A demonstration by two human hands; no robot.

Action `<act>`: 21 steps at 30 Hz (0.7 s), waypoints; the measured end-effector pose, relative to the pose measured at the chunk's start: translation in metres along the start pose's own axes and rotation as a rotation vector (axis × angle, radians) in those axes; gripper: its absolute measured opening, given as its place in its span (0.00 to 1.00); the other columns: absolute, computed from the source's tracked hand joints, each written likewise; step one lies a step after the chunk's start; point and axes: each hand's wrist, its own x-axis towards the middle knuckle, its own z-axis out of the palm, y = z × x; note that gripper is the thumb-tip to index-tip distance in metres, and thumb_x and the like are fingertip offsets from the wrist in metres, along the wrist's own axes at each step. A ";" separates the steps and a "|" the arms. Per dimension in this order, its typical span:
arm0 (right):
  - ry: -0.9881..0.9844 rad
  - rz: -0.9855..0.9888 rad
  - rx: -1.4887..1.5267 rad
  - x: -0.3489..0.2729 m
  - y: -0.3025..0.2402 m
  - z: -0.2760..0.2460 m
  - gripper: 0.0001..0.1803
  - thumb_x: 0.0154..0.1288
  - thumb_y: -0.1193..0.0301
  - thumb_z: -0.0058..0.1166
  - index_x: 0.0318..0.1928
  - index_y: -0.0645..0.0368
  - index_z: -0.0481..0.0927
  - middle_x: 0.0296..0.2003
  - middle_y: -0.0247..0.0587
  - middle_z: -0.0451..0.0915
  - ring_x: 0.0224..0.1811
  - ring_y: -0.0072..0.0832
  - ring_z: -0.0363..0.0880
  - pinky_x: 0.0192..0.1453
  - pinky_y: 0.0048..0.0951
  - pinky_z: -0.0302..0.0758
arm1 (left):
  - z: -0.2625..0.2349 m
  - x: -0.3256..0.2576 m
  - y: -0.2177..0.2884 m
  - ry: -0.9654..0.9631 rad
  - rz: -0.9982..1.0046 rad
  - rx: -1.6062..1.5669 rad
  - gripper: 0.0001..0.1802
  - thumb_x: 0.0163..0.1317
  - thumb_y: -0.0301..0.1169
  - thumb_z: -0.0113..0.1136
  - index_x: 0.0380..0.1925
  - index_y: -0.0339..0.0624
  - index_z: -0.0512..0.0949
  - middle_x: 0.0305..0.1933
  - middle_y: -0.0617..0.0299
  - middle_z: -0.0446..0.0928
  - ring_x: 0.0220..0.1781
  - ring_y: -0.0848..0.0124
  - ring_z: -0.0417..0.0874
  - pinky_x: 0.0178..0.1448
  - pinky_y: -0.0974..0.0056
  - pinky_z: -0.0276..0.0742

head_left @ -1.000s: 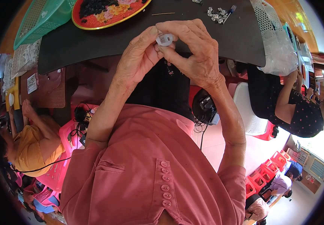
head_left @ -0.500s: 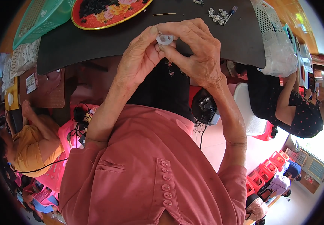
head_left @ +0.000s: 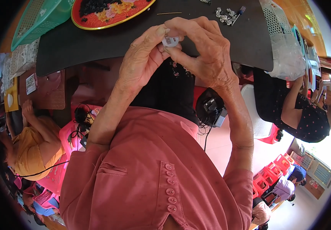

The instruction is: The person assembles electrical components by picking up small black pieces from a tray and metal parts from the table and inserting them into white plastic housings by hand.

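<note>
Both my hands meet above the near edge of a black table mat (head_left: 96, 42). My left hand (head_left: 142, 57) and my right hand (head_left: 203, 50) pinch one small white round plastic part (head_left: 170, 40) between thumbs and fingertips. Most of the part is hidden by my fingers. My pink shirt (head_left: 154, 172) fills the lower half of the view.
A red flowered tray (head_left: 108, 13) with dark pieces lies at the back left, beside a green mesh basket (head_left: 35, 19). Several small white parts (head_left: 225, 13) lie at the back right, near a white mesh basket (head_left: 284, 42). People sit at both sides: one in yellow (head_left: 35, 145), one in black (head_left: 303, 115).
My hands have stayed together on the white part; the fingers shifted only slightly.
</note>
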 end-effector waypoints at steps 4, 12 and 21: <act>-0.045 0.022 -0.081 0.000 -0.007 0.000 0.22 0.45 0.75 0.65 0.45 0.51 0.78 0.32 0.27 0.80 0.36 0.26 0.76 0.44 0.27 0.69 | -0.008 0.001 -0.001 -0.022 0.023 -0.011 0.18 0.69 0.36 0.49 0.50 0.31 0.70 0.44 0.53 0.76 0.42 0.69 0.78 0.52 0.65 0.76; 0.065 0.075 0.075 -0.005 0.001 0.011 0.21 0.43 0.76 0.64 0.43 0.51 0.79 0.34 0.28 0.81 0.35 0.27 0.75 0.39 0.27 0.66 | -0.005 0.001 0.002 -0.018 -0.011 -0.034 0.19 0.68 0.35 0.49 0.50 0.30 0.70 0.44 0.52 0.76 0.43 0.69 0.78 0.52 0.66 0.76; 0.006 0.001 0.012 -0.002 0.002 0.008 0.20 0.44 0.75 0.64 0.42 0.51 0.79 0.35 0.28 0.81 0.35 0.26 0.74 0.40 0.27 0.66 | -0.006 -0.001 0.000 0.004 0.005 -0.033 0.19 0.68 0.34 0.49 0.51 0.29 0.69 0.43 0.55 0.75 0.43 0.69 0.77 0.53 0.64 0.76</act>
